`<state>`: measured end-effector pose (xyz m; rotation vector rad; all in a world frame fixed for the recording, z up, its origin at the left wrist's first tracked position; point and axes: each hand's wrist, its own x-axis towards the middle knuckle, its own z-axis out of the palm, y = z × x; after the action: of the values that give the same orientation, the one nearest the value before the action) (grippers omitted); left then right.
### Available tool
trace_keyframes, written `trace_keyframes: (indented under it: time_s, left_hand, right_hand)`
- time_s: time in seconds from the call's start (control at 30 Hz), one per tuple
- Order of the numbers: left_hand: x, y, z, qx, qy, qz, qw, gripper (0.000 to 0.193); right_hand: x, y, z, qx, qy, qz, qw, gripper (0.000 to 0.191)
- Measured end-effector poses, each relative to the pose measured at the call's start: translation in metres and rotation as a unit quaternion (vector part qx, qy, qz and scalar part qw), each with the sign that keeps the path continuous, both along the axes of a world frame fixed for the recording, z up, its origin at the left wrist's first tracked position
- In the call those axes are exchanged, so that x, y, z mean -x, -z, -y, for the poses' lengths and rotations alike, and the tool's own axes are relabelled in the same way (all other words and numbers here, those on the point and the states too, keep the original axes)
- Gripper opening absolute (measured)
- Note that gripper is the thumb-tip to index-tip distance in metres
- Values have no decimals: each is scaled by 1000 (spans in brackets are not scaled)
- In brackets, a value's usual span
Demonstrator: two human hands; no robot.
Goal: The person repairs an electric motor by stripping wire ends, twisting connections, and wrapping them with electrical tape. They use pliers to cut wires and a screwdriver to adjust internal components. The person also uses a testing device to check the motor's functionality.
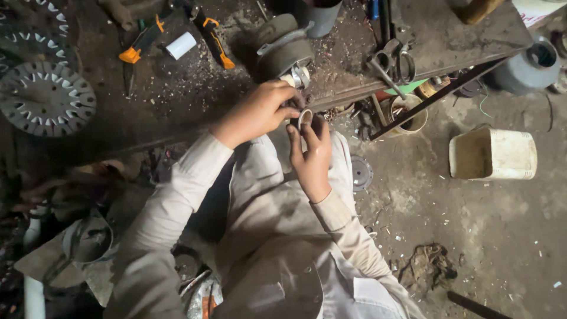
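The person is sitting at the edge of a grimy table (177, 100), both hands meeting just in front of its lip, over the lap. The right hand (311, 155) is holding a small pale ring (305, 118) upright between thumb and fingertips, its grip clamped on the ring's rim so the open face is turning toward the other hand. The left hand (257, 112) is coming over from above, fingers curled and pinched together at the ring's top edge — touching it, though whether it is gripping the ring or something tiny against it cannot be told. Holding the piece close to the body and off the table seems to be giving both hands room to work around it. Just beyond the hands a grey cylindrical housing (284, 50) is lying on the table, near enough to reach. Further off, orange-handled pliers (212, 36) and a white roll (181, 45) are resting among metal shavings, scissors (394, 62) are lying toward the right end, and round slotted discs (46, 99) are stacked at the left. On the floor a cream plastic tub (493, 155) is lying on its side — well apart from the work.
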<state>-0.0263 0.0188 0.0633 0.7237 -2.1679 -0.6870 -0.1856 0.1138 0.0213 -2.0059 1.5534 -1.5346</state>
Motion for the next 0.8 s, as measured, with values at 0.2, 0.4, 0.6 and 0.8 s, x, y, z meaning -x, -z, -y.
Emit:
trace_keyframes:
  time_s: [0.2, 0.4, 0.6, 0.8]
  left_hand:
    - [3, 7, 3, 0, -18, -6, 1000, 16]
    - [-5, -8, 0, -79, -2, -20, 997, 18]
    - [-1, -24, -19, 22, -67, -7, 997, 15]
    - [5, -23, -30, 131, -85, 77, 985, 11]
  right_hand:
    - [-2, 6, 9, -9, 7, 14, 1000, 24]
    - [4, 6, 16, -16, -12, 52, 998, 20]
    - [10, 1, 8, -33, 1, 18, 999, 20]
    - [37, -9, 9, -5, 11, 58, 998, 21]
